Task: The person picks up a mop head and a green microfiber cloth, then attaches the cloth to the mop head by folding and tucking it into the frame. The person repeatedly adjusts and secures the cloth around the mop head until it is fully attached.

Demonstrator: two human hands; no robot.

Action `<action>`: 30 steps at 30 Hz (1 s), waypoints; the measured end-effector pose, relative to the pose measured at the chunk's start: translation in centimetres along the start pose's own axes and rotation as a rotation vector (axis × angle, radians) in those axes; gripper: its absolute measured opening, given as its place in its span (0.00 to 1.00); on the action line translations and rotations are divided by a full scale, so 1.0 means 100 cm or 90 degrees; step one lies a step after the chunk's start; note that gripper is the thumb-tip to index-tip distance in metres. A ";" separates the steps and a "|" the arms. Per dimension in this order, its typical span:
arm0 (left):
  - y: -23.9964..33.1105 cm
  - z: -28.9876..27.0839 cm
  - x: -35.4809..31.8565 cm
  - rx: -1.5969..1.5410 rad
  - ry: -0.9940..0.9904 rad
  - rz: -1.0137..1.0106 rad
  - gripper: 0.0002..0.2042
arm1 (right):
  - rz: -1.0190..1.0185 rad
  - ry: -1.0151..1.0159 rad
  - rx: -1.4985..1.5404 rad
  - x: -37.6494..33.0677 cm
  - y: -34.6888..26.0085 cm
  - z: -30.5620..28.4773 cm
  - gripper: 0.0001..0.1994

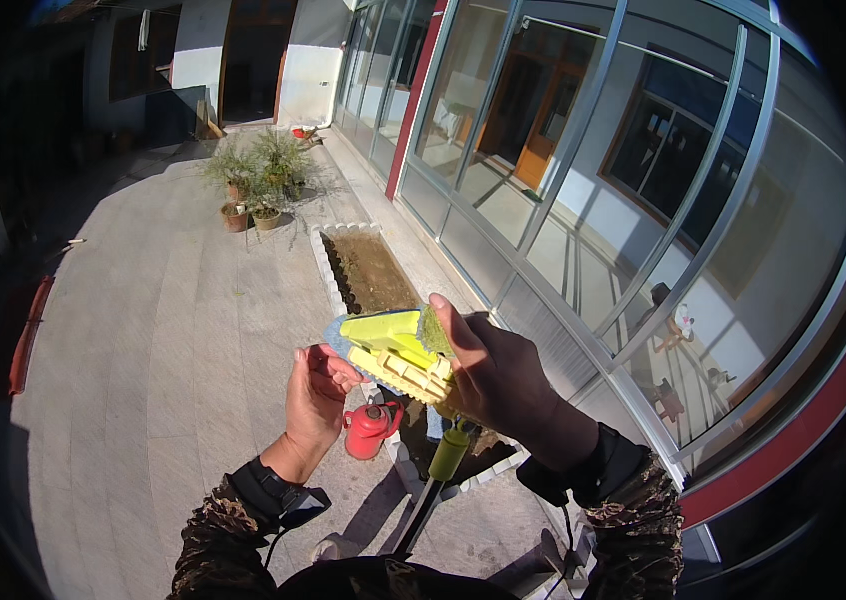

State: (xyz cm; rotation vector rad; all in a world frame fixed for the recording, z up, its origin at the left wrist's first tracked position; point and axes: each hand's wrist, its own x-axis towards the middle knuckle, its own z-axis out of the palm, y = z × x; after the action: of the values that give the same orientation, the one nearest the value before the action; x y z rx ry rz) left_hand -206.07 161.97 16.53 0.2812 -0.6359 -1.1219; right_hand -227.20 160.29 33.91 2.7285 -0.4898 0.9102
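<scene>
In front of me is a window-cleaning brush head [383, 335], yellow-green with a pale yellow ridged frame and a blue fuzzy edge at its left end. It is tilted, and a green and black pole [451, 455] runs from below it down toward my body. My right hand [503, 375] grips the head's right end, thumb along the fuzzy green side. My left hand [318, 400] is beside the blue end, its fingers partly curled with tips at the lower edge. The thumb stands apart, and nothing shows between thumb and fingers.
A red watering can [370, 432] stands beside a soil bed [373, 272] with a white scalloped border. Potted plants [265, 172] are farther off on the paving. Along the right runs a glazed wall [543, 230] in metal frames. A long red object [31, 335] lies far left.
</scene>
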 end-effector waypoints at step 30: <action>0.085 0.152 0.001 0.840 -0.626 0.310 0.16 | 0.059 -0.051 0.249 -0.086 0.032 -0.035 0.25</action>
State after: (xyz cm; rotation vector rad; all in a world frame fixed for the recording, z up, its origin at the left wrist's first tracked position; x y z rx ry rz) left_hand -208.87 167.04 32.98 0.6391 -2.1684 -0.1406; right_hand -236.78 160.50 31.66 3.1271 -0.5031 1.0153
